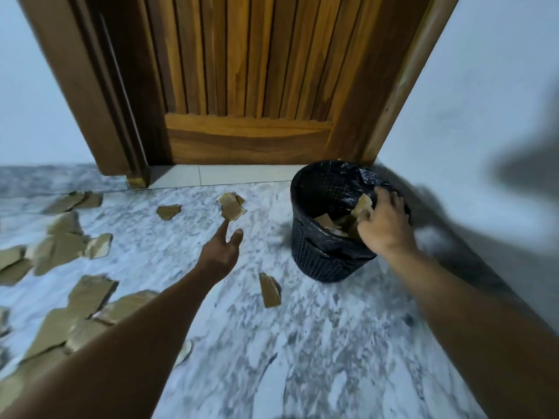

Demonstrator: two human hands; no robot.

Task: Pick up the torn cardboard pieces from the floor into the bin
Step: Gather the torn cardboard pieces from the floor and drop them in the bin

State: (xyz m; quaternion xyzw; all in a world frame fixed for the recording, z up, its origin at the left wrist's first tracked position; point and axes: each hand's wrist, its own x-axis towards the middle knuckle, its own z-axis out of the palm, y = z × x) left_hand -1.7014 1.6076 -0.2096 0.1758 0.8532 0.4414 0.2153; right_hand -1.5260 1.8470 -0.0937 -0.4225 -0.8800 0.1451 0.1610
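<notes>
Bare forearms (136, 328); left grip (222, 252) and right grip (385, 228) bare too.

One bin (320, 258), one door (248, 71), two hands (220, 252) (384, 225), over a dozen cardboard pieces (269, 290)

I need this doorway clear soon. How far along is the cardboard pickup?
Early on. A few scraps lie in the bin. The right hand holds another piece over it; the left hand reaches out, empty. Most cardboard lies scattered on the floor, mainly to the left.
</notes>
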